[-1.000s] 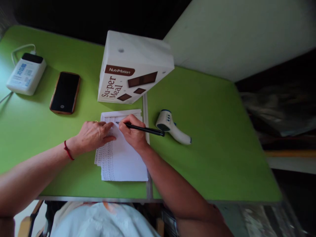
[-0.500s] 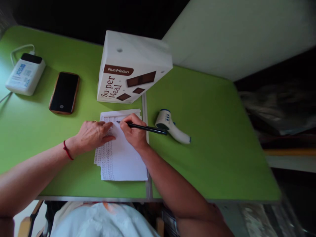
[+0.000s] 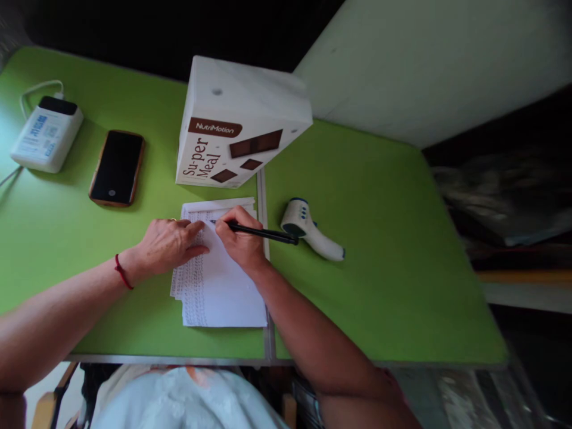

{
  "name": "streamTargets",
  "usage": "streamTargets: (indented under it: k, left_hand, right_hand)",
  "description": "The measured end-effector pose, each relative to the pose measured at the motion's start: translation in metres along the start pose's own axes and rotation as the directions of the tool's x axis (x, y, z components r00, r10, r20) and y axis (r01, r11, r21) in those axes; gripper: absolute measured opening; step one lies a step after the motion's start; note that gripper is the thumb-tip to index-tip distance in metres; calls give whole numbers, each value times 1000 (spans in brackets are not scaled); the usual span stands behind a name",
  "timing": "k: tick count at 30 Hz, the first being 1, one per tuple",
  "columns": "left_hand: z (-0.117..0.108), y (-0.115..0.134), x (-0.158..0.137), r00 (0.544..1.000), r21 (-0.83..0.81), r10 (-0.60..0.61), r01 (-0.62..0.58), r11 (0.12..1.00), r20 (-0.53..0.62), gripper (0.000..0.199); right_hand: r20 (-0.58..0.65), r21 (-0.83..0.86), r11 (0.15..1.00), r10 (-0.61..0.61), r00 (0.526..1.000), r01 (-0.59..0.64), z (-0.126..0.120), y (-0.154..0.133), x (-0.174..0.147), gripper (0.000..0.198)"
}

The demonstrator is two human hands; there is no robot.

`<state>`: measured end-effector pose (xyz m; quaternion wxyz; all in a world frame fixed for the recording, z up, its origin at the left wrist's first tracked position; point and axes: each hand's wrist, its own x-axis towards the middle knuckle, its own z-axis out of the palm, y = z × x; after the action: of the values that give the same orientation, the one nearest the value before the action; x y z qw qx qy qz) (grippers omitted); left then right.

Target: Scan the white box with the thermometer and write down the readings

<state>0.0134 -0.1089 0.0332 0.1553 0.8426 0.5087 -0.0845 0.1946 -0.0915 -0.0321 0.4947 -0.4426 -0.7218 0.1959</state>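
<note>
A black pen [image 3: 272, 235] is gripped in my right hand [image 3: 241, 236], its tip near the top of a sheet of white paper [image 3: 232, 292]. Handwriting in narrow columns covers the sheet's left side, and the right part is blank. The side of my right hand rests on the page. My left hand [image 3: 167, 247] lies with fingers stretched out across the paper's left edge, pressing on it. More sheets show beneath at the left, and the top edge is folded or bound.
On the green table [image 3: 379, 286] a white box [image 3: 241, 131] stands behind the paper. A white handheld thermometer [image 3: 313, 229] lies to the right. At the left are a phone [image 3: 117, 168] and a white power bank [image 3: 47, 134] with a cable.
The pen has shifted very slightly left and its rear end with it. My left hand and the paper have stayed in place.
</note>
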Motion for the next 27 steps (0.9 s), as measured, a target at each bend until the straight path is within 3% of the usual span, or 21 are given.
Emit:
streamTargets:
  k: [5,10,27]
  left_hand:
    - [1,-1,0,1000,-23,0,0,1000,-27,46]
    - [0,0,0,1000,30,-7,8,1000,-3,48]
    - [2,-1,0,1000,15,3,-2,1000,-23,46]
  right_hand:
    - [18,-6,999,35,999,-35,-2,0,-1,21]
    - [-55,-19,997,77,996,-78,-3,0,-2,20]
    - [-26,-53,997,61,998,-63,-2,2,-2,21]
